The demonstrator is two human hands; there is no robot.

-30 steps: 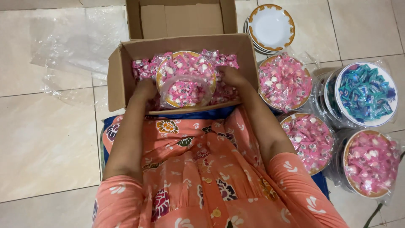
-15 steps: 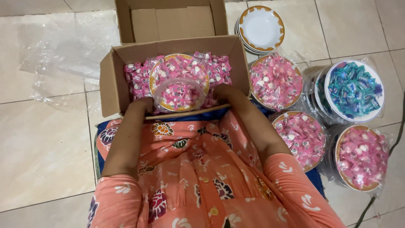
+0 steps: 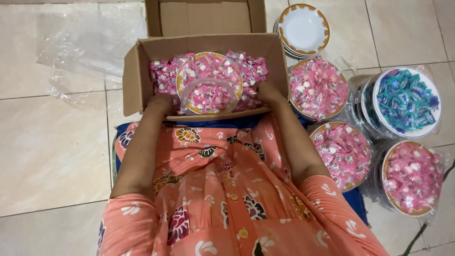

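An open cardboard box (image 3: pixel 137 71) stands on the tiled floor in front of my lap. Inside it lie wrapped plates of pink and white candies; the top plate (image 3: pixel 209 81) has a gold rim and a clear tape roll resting on its plastic wrap. My left hand (image 3: pixel 159 102) grips the plate's left edge inside the box. At the plate's right edge, by the box wall, is my right hand (image 3: pixel 268 93), also holding it. Both forearms reach over my orange flowered dress.
To the right stand wrapped plates of pink candies (image 3: pixel 316 87), (image 3: pixel 345 152), (image 3: pixel 414 176) and one of teal candies (image 3: pixel 405 101). A stack of bare white gold-rimmed plates (image 3: pixel 303 29) sits behind them. Clear plastic sheeting (image 3: pixel 80 42) lies at the left. A blue mat is under me.
The candy plate has sunk lower into the box with both hands on its sides. The view has shifted slightly, moving the box toward the frame's middle.
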